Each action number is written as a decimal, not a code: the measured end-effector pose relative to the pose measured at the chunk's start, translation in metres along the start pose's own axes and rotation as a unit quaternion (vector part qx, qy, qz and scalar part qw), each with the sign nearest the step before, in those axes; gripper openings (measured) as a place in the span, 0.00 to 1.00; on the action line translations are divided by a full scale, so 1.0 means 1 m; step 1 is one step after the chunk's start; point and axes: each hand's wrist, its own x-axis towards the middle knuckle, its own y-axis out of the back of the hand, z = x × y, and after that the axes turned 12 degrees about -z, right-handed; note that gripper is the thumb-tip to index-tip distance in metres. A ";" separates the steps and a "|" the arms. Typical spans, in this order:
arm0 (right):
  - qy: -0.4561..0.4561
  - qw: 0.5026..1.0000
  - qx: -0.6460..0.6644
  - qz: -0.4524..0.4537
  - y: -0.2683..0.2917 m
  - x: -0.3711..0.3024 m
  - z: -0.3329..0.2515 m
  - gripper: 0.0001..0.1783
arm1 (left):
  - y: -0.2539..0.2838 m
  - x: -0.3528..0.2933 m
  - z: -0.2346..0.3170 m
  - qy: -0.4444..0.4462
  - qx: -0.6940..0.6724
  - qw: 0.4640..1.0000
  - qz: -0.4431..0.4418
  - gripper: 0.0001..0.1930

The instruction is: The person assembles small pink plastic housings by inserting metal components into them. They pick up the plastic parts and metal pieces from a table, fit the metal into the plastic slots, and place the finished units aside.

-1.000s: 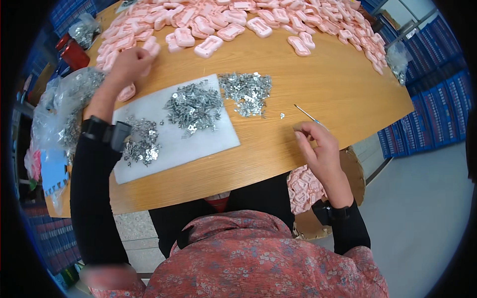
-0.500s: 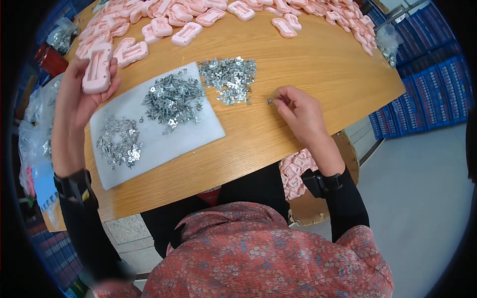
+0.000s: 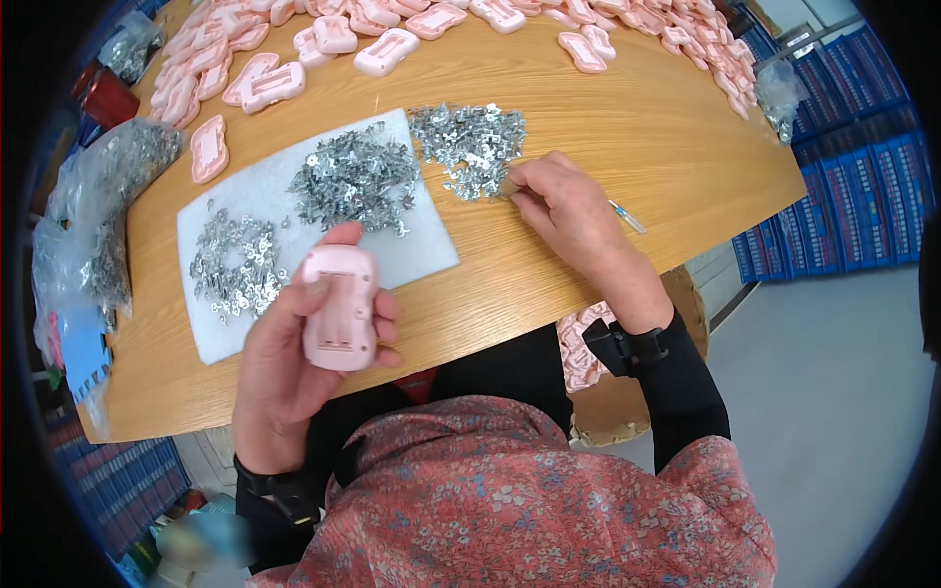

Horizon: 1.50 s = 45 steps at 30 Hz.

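In my left hand [image 3: 279, 363] is a pink plastic casing [image 3: 339, 312], its hollow side turned up, held over the near edge of the table. My thumb presses on its left edge and my fingers wrap round the right. My right hand [image 3: 569, 211] pinches a small metal piece, mostly hidden by the fingertips, beside a pile of small silvery metal pieces [image 3: 475, 147]. Left of that pile lies a white foam sheet [image 3: 421, 245] bearing a dense heap of metal pieces [image 3: 353, 181] and a looser heap [image 3: 235, 265].
Many pink casings [image 3: 387, 51] crowd the far side of the table, and one casing [image 3: 209, 149] lies apart. Plastic bags of metal parts [image 3: 108, 206] sit at the left. Beside my right hand is a thin blue-and-white stick [image 3: 627, 218]. A carton [image 3: 613, 416] holding pink casings stands below.
My left hand has brought the pink casing from the far left down toward me. My right hand has shifted slightly left to the metal pile, uncovering the thin stick.
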 end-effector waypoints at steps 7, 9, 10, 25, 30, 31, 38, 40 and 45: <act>-0.049 0.996 0.078 0.015 0.000 -0.005 -0.008 0.07 | -0.001 0.013 -0.021 0.024 -0.014 1.000 0.001 0.29; -0.029 0.997 0.064 0.017 -0.002 -0.004 -0.009 0.08 | -0.001 0.015 -0.024 0.031 -0.008 0.999 0.011 0.29; -0.019 0.998 0.056 0.018 -0.003 -0.003 -0.009 0.08 | -0.001 0.016 -0.024 0.031 -0.011 0.999 0.010 0.28; -0.050 0.861 0.507 0.013 -0.020 -0.012 -0.062 0.11 | 0.005 0.024 -0.031 0.039 -0.068 0.997 -0.029 0.30; -0.061 0.812 0.580 -0.025 -0.037 -0.011 -0.081 0.11 | -0.005 0.024 -0.030 -0.031 0.017 0.998 0.053 0.27; -0.066 0.806 0.587 -0.025 -0.039 -0.011 -0.085 0.10 | -0.010 0.026 -0.029 -0.052 0.050 0.994 0.078 0.28; -0.085 0.797 0.595 -0.058 -0.044 -0.009 -0.089 0.08 | -0.009 0.027 -0.031 -0.081 0.131 0.982 0.111 0.32; -0.080 0.830 0.548 -0.065 -0.045 -0.009 -0.086 0.08 | -0.005 0.027 -0.031 -0.082 0.163 0.978 0.097 0.32; -0.081 0.864 0.487 -0.103 -0.039 -0.007 -0.082 0.07 | -0.002 0.027 -0.033 -0.075 0.204 0.972 0.092 0.33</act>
